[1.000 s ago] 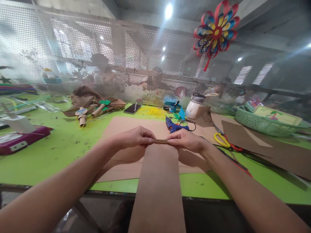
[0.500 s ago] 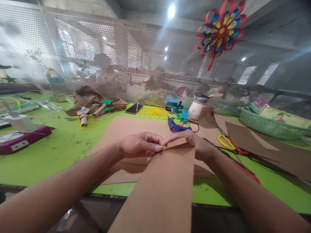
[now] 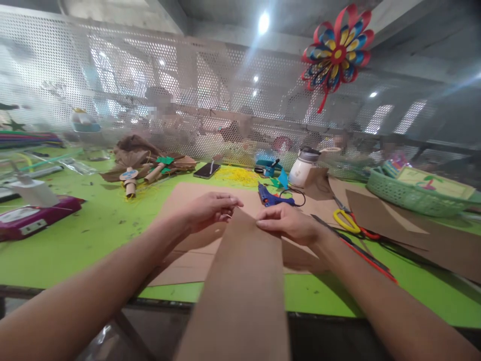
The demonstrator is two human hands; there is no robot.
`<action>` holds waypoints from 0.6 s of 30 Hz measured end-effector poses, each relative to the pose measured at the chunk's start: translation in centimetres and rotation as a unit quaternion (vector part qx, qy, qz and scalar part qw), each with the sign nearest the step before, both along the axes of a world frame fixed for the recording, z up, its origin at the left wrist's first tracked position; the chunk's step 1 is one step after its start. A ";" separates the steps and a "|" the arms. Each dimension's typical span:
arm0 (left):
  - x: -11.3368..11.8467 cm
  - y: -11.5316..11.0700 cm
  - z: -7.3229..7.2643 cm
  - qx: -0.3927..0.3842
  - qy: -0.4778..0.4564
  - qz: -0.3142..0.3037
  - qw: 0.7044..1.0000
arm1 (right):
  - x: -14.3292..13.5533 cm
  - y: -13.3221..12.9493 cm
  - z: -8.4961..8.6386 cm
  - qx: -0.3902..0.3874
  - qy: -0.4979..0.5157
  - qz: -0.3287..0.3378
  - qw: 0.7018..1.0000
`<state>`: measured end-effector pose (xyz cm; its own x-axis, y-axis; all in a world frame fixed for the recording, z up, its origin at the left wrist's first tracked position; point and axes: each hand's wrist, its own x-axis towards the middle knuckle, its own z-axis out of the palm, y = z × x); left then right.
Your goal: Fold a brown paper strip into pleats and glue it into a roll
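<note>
A long strip of brown kraft card (image 3: 244,286) stretches from the bottom of the view, past the table edge, up to my hands. At its far right edge my right hand (image 3: 291,223) pinches it, thumb on top and fingers curled beneath. My left hand (image 3: 210,210) is closed at the far left corner, its fingertips curled against the edge and partly hidden. Larger brown sheets (image 3: 180,268) lie flat under my hands. Just beyond is a blue glue gun (image 3: 272,195) with a black cord.
To the right lie yellow-handled scissors (image 3: 346,220), a black-and-red tool (image 3: 370,258), dark card (image 3: 379,215) and a green basket (image 3: 406,195). A white flask (image 3: 302,168), phone (image 3: 206,170) and paper craft pieces (image 3: 150,165) stand further back. A purple power strip (image 3: 41,215) sits left.
The folded flap at the strip's far end no longer shows, and that end now looks flat. My right hand has shifted left, its thumb now on top. My left hand has moved slightly up and left.
</note>
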<state>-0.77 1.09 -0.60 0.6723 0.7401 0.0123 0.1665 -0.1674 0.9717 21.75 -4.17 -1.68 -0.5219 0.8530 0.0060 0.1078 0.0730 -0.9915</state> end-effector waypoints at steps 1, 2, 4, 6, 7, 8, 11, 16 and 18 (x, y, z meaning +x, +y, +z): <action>0.1 0.1 0.0 -0.005 0.000 0.001 1.000 | 0.1 0.2 -0.1 0.006 -0.042 0.008 0.999; 0.2 0.1 0.0 0.000 0.008 -0.004 1.000 | 0.1 0.3 -0.3 0.021 -0.077 0.011 0.997; 0.7 -0.2 -0.3 0.063 0.060 -0.024 0.996 | -0.1 0.4 -0.3 0.077 -0.128 0.002 0.989; 1.2 -0.6 -0.6 0.174 0.141 -0.029 0.974 | -0.6 0.3 -0.2 0.137 -0.175 -0.016 0.975; 1.5 -0.7 -0.8 0.216 0.170 -0.025 0.961 | -1.0 0.2 0.0 0.162 -0.199 -0.024 0.966; 1.7 -0.8 -0.9 0.245 0.193 -0.019 0.950 | -1.3 0.1 0.1 0.182 -0.221 -0.032 0.958; 1.8 -0.8 -1.2 0.276 0.233 -0.006 0.932 | -2.2 -0.2 0.0 0.230 -0.268 -0.051 0.934; 1.3 -0.2 -1.4 0.307 0.275 -0.014 0.911 | -2.4 0.0 -1.4 0.303 -0.297 -0.072 0.903; 1.0 -0.2 -1.4 0.295 0.277 -0.012 0.915 | -2.3 -0.1 -1.6 0.307 -0.297 -0.071 0.901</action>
